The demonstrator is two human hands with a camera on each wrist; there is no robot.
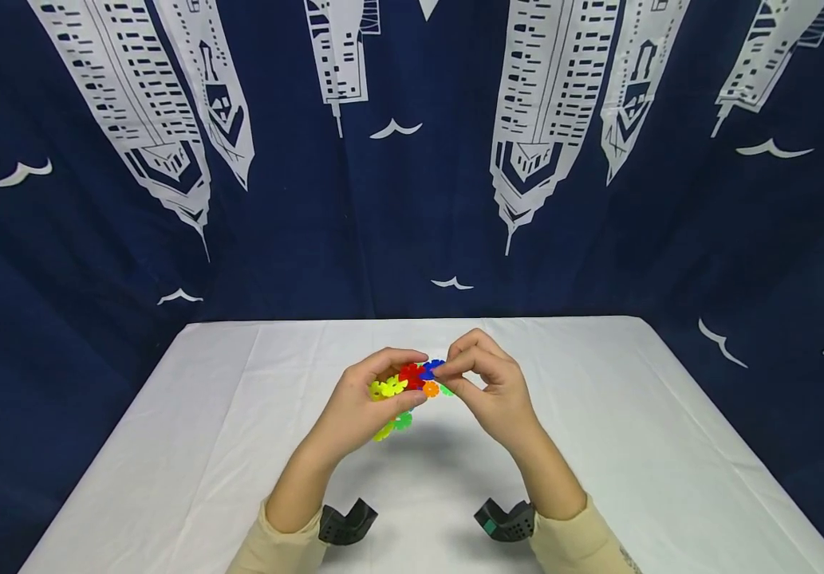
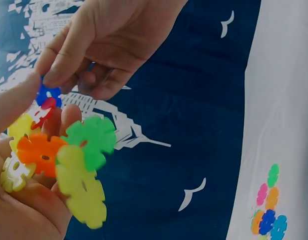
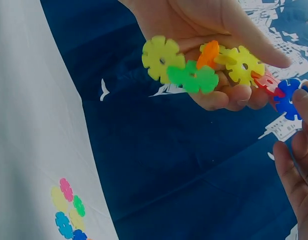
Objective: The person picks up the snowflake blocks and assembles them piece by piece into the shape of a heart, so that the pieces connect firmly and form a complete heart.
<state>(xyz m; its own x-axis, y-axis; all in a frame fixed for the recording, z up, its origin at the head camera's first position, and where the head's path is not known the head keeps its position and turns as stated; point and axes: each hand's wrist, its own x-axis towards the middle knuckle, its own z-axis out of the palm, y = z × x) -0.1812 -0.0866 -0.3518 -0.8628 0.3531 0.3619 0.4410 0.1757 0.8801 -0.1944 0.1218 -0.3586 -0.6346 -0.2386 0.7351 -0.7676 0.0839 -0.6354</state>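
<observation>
My left hand (image 1: 357, 402) holds a chain of interlocking notched plastic discs across its palm and curled fingers. In the left wrist view the chain includes an orange disc (image 2: 43, 156), a green disc (image 2: 96, 142) and a yellow disc (image 2: 80, 192). A red disc (image 3: 266, 84) forms the end nearest my right hand (image 1: 494, 391). Between thumb and index finger the right hand pinches a blue disc (image 3: 284, 102), which meets the red one's edge. Whether their slots are fully joined I cannot tell.
Several loose discs lie on the white-covered table (image 1: 641, 446) beneath and beyond the hands, among them an orange disc (image 1: 431, 389) and a pink disc (image 3: 66, 190). A dark blue curtain (image 1: 412, 207) with white building prints hangs behind the table.
</observation>
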